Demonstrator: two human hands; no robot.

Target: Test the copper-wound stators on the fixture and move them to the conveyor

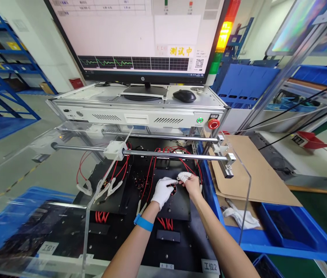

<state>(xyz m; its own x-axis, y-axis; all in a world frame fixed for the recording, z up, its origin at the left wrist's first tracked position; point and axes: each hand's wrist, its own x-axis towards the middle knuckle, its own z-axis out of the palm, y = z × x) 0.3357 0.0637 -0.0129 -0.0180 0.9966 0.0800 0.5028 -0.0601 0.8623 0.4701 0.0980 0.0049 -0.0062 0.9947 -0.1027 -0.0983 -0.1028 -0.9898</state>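
My left hand (163, 192), in a white glove with a blue wristband (143, 222), reaches over a black fixture plate (180, 210). Its fingers are bent in beside a small round part with dark and copper-coloured segments (174, 190), partly hidden under them. Close by on the right, my right hand (191, 184) wears white finger covers and pinches at the same spot. Whatever is between its fingertips is too small to make out. Red wires (151, 173) run over the plate's back edge near both hands. White-handled clips (114, 188) lie on the left fixture.
Two metal rails (169, 155) and a clear guard cross above the fixtures. Behind stand a monitor (140, 38), a mouse (184, 95) and a red stop button (213, 123). On the right are cardboard (256, 170), a white glove (243, 216) and a blue bin (287, 227).
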